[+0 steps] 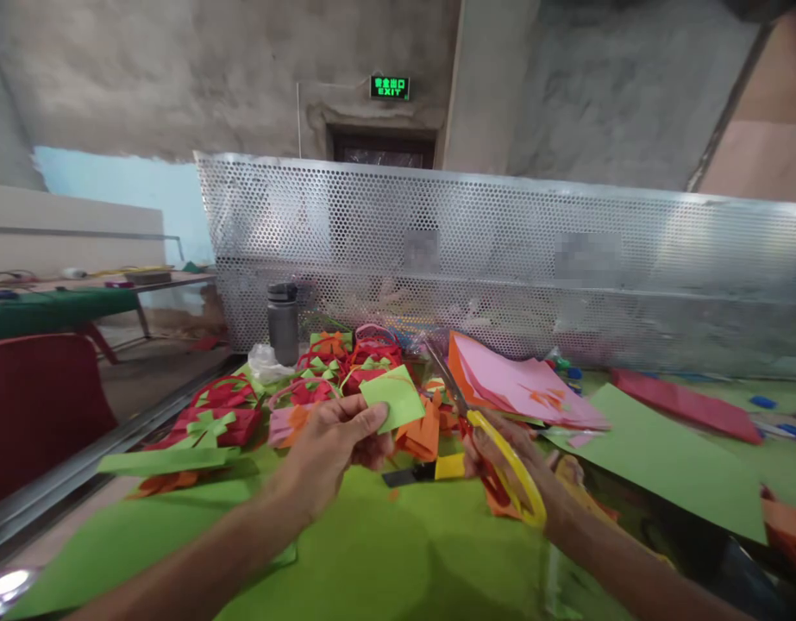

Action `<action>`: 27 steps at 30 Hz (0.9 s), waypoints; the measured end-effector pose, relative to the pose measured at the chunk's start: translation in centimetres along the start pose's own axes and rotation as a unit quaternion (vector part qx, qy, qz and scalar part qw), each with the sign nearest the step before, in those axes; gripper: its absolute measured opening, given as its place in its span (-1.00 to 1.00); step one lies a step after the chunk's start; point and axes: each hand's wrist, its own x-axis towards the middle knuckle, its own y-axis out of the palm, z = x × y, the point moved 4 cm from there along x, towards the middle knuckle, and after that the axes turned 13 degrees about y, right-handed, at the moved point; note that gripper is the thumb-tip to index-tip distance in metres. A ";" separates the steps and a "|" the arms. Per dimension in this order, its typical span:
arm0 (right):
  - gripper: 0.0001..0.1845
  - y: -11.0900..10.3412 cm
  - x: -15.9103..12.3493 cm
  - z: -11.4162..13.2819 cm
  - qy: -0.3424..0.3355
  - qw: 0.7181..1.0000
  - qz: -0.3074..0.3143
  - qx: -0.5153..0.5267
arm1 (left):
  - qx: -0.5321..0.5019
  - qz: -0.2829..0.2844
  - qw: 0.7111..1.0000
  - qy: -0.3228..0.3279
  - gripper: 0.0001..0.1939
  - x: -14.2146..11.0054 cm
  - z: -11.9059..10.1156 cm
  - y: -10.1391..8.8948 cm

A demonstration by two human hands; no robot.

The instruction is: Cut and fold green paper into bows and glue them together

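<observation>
I see left hand (pixel 336 444) pinching green paper square (pixel 393 397); right hand (pixel 510 461) gripping yellow-handled scissors (pixel 494 440) above counter (pixel 385 552)

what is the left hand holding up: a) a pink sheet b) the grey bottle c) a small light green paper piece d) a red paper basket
c: the left hand pinches a small light green paper piece by its lower edge, while the right hand grips the yellow-handled scissors beside it.
</observation>
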 end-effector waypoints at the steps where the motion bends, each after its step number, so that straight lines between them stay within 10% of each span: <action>1: -0.67 0.3 -0.3 0.2 0.004 0.999 0.009 0.034 | 0.007 0.004 1.000 0.001 -0.69 -0.1 -0.1 0.1; 11: -0.57 1.9 -2.4 2.8 0.017 0.998 0.029 0.057 | 0.083 0.030 0.996 0.000 -0.69 -0.2 -1.1 0.0; 27: -0.50 2.1 -2.3 2.9 0.101 0.989 -0.055 0.093 | 0.011 0.085 0.993 -0.087 -0.68 -2.2 3.2 3.3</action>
